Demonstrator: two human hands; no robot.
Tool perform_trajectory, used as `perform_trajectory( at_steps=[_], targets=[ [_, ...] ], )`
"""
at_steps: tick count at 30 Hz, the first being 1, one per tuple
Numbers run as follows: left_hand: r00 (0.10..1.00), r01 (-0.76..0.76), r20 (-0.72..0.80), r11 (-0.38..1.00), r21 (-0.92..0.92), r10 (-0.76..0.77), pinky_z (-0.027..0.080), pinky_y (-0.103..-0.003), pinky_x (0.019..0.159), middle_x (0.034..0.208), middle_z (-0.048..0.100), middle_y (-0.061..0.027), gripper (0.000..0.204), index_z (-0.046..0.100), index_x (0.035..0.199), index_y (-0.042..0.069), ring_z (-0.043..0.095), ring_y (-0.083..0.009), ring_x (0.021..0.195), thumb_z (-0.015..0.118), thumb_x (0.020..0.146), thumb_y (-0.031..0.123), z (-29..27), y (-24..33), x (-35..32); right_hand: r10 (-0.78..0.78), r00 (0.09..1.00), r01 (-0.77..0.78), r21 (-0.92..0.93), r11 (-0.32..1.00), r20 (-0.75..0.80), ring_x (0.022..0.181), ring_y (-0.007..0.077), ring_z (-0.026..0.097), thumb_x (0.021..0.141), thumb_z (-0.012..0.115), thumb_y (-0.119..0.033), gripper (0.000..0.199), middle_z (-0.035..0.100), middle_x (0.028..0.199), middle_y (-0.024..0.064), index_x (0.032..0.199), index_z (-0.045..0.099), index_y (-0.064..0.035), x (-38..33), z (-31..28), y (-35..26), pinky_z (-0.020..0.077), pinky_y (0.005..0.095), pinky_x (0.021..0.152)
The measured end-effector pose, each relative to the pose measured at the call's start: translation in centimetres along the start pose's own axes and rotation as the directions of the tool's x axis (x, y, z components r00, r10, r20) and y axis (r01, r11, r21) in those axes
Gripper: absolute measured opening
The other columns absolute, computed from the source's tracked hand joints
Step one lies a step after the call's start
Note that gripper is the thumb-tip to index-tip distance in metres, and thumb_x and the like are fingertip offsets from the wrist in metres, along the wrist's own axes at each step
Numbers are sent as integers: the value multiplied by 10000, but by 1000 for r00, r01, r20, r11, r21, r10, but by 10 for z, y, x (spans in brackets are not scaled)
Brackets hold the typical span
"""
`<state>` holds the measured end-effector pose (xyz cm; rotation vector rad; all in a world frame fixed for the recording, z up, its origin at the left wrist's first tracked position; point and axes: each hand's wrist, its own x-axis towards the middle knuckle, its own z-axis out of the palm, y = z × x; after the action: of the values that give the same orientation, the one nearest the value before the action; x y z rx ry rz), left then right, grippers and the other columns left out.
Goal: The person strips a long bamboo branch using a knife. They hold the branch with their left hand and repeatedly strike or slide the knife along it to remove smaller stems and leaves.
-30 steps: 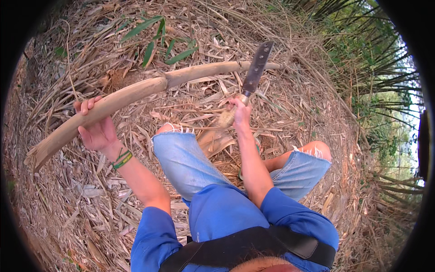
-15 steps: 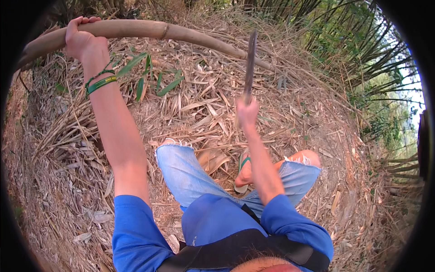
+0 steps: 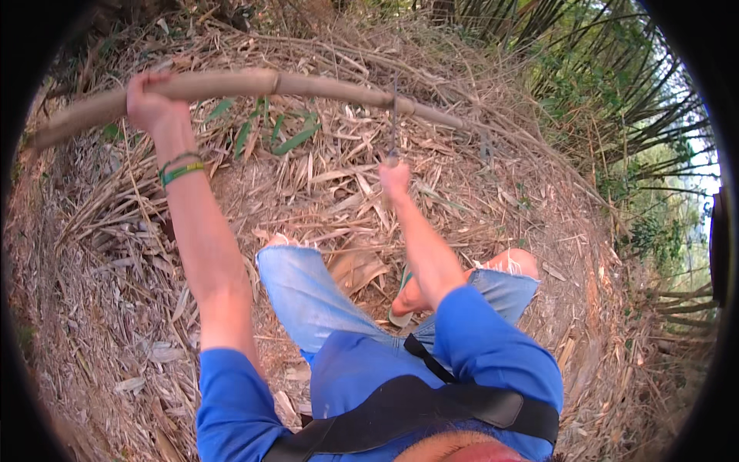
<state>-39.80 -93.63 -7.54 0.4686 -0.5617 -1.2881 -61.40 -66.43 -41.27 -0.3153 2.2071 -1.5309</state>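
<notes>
From where I stand, the left hand (image 3: 158, 108) has its fingers wrapped around a long, curved pole (image 3: 223, 85) over the leaf-strewn ground (image 3: 308, 196). The right hand's (image 3: 396, 181) fingers curl around a knife (image 3: 394, 127), its blade crossing the pole's thinner stretch.

Dry leaves (image 3: 342, 174) cover the ground (image 3: 250, 196).

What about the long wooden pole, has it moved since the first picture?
Yes: in this view, the pole has moved outward, from the near side of the green leaves to their far side.
</notes>
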Motion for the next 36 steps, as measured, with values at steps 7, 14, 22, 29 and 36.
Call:
perform_trajectory(
  at_steps=[7, 14, 22, 29, 36],
  targets=[
    [995, 61, 87, 992, -110, -51, 473, -377, 722, 657, 508, -45, 75, 495, 715, 82, 504, -198, 616, 561, 741, 61, -29, 22, -41, 145, 963, -199, 238, 950, 227, 476, 156, 530, 720, 577, 16, 79, 559, 572, 77, 646, 566, -7, -14, -53, -51, 421, 280, 445],
    [998, 17, 62, 998, -55, -13, 465, -378, 739, 657, 506, -42, 77, 493, 708, 84, 504, -203, 622, 559, 746, 74, -13, 29, -27, -775, 610, 792, 96, 603, -163, 669, 176, 629, 803, 618, -154, 166, 647, 728, 100, 722, 620, -10, -36, -139, -349, 532, 369, 670],
    [996, 57, 68, 998, -32, -54, 469, -364, 729, 631, 504, -35, 79, 499, 684, 97, 509, -199, 605, 562, 724, 72, -36, 24, -25, -502, 798, 579, 190, 793, -334, 709, 262, 615, 844, 617, -247, 314, 613, 761, 119, 962, 624, 45, 2, -17, -71, 486, 423, 677],
    [944, 125, 323, 981, -146, -72, 453, -380, 773, 648, 516, -41, 87, 541, 756, 111, 527, -200, 662, 586, 710, 52, -140, 21, -51, 226, 718, -665, 553, 501, 659, 498, 199, 521, 728, 608, -67, 82, 523, 579, 65, 720, 530, -44, -8, -30, 57, 452, 349, 512],
    [993, 112, 54, 966, -231, -102, 447, -392, 790, 708, 525, -39, 123, 531, 841, 98, 523, -201, 707, 629, 767, 108, -134, 38, -90, -46, 971, 75, -113, 991, 235, 571, 131, 551, 814, 677, -106, 170, 577, 696, 42, 922, 571, -29, -32, -84, -50, 446, 289, 501]
  ],
)
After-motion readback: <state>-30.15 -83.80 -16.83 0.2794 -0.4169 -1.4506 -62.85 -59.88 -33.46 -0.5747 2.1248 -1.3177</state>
